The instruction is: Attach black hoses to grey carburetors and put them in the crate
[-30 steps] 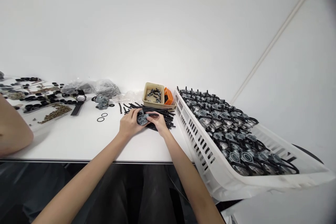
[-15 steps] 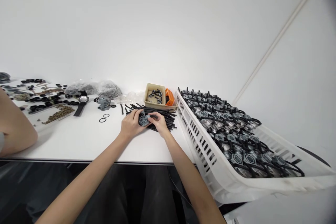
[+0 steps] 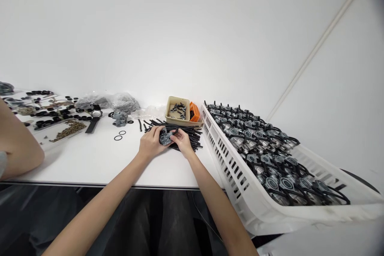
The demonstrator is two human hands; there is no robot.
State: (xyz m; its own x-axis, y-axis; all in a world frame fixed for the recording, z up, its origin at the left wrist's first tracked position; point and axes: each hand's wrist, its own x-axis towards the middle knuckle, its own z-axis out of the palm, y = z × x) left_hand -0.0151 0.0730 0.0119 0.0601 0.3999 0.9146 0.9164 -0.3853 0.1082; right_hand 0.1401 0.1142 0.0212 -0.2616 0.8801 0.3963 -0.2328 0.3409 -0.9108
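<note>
My left hand (image 3: 151, 142) is closed around a grey metal carburetor (image 3: 165, 137) just above the table. At its right side, my right hand (image 3: 182, 142) pinches a short black hose (image 3: 176, 131) against the carburetor. The fingers hide part of the joint, so how far the hose sits on it cannot be seen. Beneath and behind both hands lies a loose pile of black hoses (image 3: 193, 131). Another grey carburetor (image 3: 120, 118) rests on the table to the left, with two black O-rings (image 3: 118, 138) in front of it.
On the right, a white crate (image 3: 223, 164) holds rows of carburetors with hoses. A beige tray (image 3: 168, 117) with small parts and an orange basket (image 3: 195, 112) stand by the wall. Further left are a wristwatch (image 3: 95, 118), brass parts (image 3: 70, 129), plastic bags (image 3: 124, 102) and another person's arm (image 3: 19, 144).
Both hands stay in nearly the same place around the carburetor. The right fingers and the hose have shifted slightly, with less of the hose showing. The view has moved a little.
</note>
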